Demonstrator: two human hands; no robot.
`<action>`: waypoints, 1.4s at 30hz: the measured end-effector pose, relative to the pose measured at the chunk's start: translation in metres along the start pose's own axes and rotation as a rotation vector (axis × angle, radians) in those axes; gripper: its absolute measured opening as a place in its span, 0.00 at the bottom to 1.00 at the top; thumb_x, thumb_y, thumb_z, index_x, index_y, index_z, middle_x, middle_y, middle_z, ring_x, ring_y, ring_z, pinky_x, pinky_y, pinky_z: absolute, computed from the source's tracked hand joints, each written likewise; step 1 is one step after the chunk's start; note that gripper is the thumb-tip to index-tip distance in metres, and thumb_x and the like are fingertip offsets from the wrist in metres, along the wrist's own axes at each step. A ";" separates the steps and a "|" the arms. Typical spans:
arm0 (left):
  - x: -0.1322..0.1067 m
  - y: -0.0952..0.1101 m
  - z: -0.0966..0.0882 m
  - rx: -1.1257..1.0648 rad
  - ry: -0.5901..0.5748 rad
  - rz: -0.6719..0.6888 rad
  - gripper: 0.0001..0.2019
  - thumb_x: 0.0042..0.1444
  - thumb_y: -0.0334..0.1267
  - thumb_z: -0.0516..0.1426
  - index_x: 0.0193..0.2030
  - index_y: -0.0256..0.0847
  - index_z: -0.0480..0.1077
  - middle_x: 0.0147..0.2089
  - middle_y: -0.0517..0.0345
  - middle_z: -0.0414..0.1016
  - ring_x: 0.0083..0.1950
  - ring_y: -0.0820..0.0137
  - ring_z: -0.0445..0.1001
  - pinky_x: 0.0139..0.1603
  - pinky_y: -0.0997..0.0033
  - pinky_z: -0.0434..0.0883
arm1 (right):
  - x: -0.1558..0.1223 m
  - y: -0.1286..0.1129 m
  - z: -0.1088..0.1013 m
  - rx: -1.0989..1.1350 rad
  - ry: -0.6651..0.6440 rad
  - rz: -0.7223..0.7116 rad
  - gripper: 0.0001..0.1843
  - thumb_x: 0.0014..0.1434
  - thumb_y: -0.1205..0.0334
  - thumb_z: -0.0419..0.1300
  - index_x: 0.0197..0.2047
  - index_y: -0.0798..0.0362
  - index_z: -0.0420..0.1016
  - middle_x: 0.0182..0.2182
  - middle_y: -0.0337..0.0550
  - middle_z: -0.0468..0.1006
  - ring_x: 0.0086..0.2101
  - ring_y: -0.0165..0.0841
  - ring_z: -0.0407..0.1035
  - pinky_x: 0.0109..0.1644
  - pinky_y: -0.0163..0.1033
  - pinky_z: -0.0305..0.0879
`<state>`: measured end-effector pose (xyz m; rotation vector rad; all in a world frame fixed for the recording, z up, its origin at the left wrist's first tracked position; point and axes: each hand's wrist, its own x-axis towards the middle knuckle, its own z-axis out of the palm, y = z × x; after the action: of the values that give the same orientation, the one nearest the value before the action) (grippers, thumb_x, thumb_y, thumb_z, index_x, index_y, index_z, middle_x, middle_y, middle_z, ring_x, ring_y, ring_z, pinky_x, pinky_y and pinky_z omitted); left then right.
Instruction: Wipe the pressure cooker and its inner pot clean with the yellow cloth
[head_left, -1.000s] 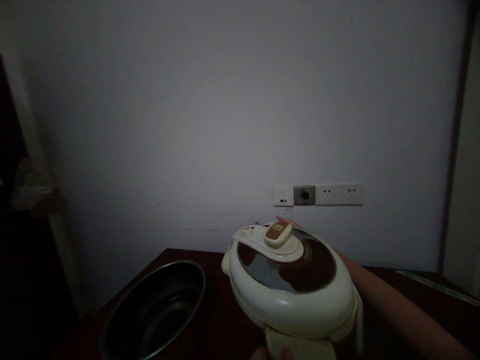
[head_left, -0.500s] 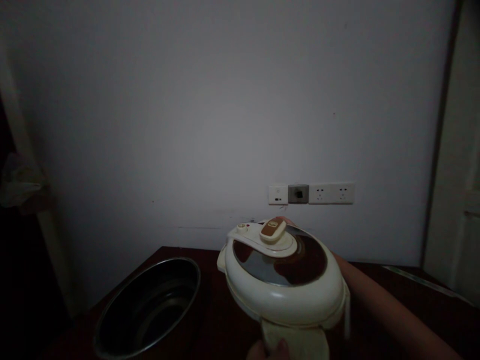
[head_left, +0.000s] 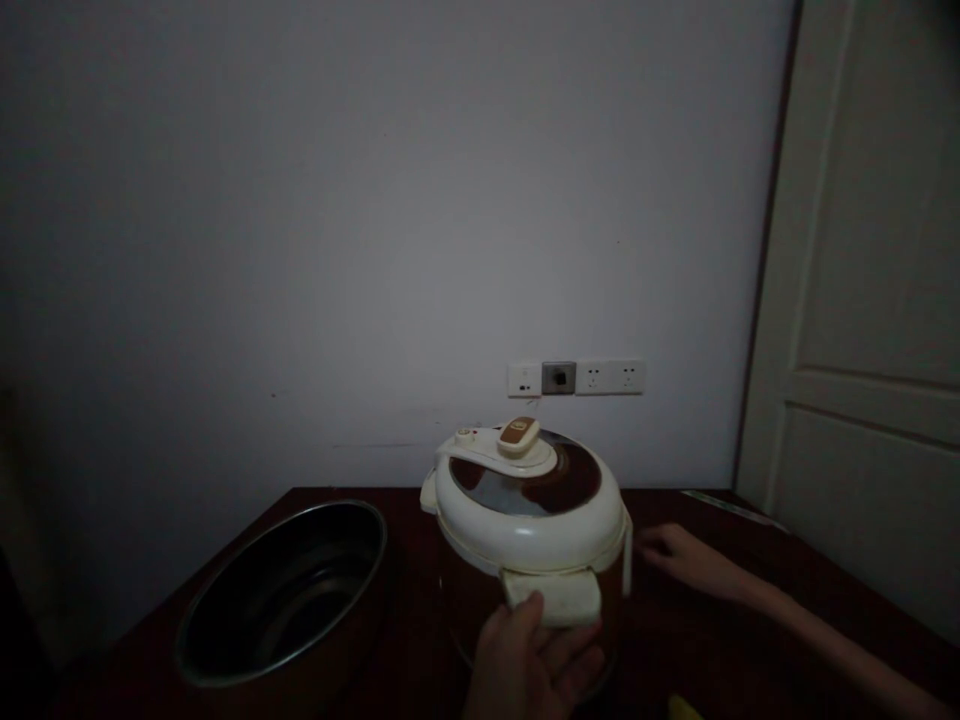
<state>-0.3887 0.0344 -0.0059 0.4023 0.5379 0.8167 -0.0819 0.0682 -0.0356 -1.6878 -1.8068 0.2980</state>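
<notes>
A white and brown electric pressure cooker [head_left: 480, 545] stands upright on the dark red table, its lid [head_left: 495, 535] on and a brown-topped knob [head_left: 517, 436] on the lid. My left hand [head_left: 517, 660] grips the cooker's white front handle [head_left: 562, 597], thumb on top and fingers beneath. Right of the cooker, my right hand [head_left: 682, 560] is close to its side, fingers loosely curled and apart, with nothing visible in them. A large round metal basin [head_left: 281, 665] sits left of the cooker; its dark inside shows nothing I can make out.
Behind the table [head_left: 720, 640] rises a pale wall [head_left: 337, 250] with a row of sockets [head_left: 592, 378]. A panelled door [head_left: 877, 300] is at the right. Something yellow [head_left: 682, 709] shows at the bottom edge. The room is dim.
My right hand has come from behind the cooker's far side to its right. The cooker, earlier closer and tilted, is now upright and lower. The view has turned right.
</notes>
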 end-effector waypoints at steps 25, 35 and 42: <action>-0.027 -0.005 0.012 0.028 -0.098 0.120 0.12 0.56 0.31 0.53 0.45 0.24 0.64 0.47 0.32 0.71 0.47 0.60 0.74 0.48 0.68 0.71 | -0.193 -0.042 0.083 0.056 -0.108 0.115 0.30 0.58 0.46 0.51 0.62 0.45 0.59 0.63 0.40 0.54 0.62 0.38 0.48 0.65 0.45 0.41; -0.056 0.005 0.008 0.105 0.037 0.067 0.03 0.50 0.31 0.52 0.26 0.38 0.60 0.25 0.59 0.64 0.23 0.74 0.66 0.23 0.74 0.62 | -0.151 -0.043 0.078 0.454 0.402 0.199 0.31 0.55 0.42 0.53 0.55 0.54 0.69 0.53 0.50 0.71 0.52 0.45 0.65 0.59 0.51 0.58; -0.052 0.064 0.019 0.257 -0.162 0.757 0.03 0.46 0.35 0.51 0.28 0.40 0.59 0.24 0.62 0.61 0.26 0.73 0.65 0.25 0.74 0.63 | -0.066 -0.076 0.052 0.505 0.725 -0.015 0.36 0.57 0.42 0.51 0.63 0.52 0.55 0.61 0.47 0.60 0.58 0.41 0.58 0.62 0.49 0.52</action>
<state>-0.4434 0.0316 0.0586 0.9309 0.3316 1.4302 -0.1756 0.0071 -0.0524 -1.2018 -1.0876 0.0964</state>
